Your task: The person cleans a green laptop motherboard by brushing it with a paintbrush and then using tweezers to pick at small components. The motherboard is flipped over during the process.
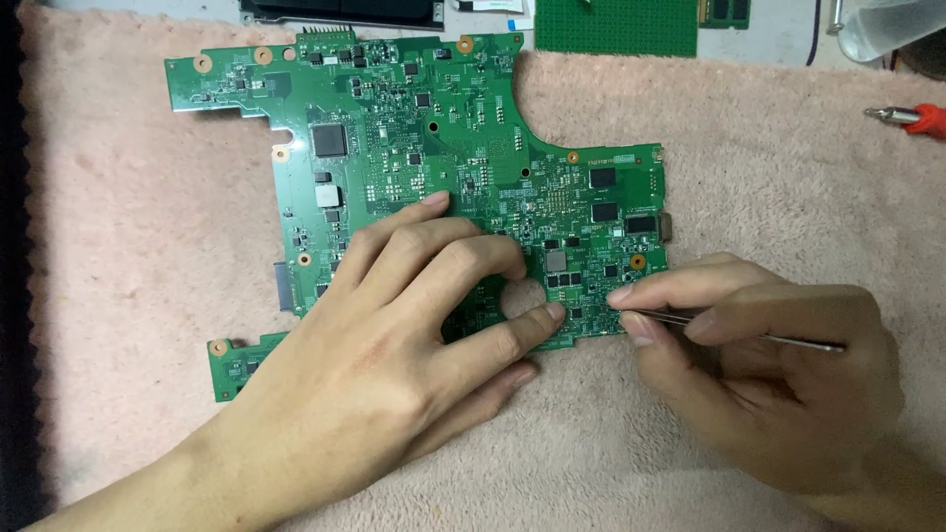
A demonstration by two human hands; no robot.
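Note:
A large green circuit board lies flat on a pink towel. My left hand rests on the board's lower middle, fingers spread and pressing it down, thumb at the board's front edge. My right hand pinches thin metal tweezers between thumb and forefinger. The tweezers' tips touch the board near its lower right edge, just right of my left thumb.
A red-handled screwdriver lies at the right edge. A smaller green board sits at the top, past the towel. A clear plastic container is at the top right and a dark flat part at the top middle.

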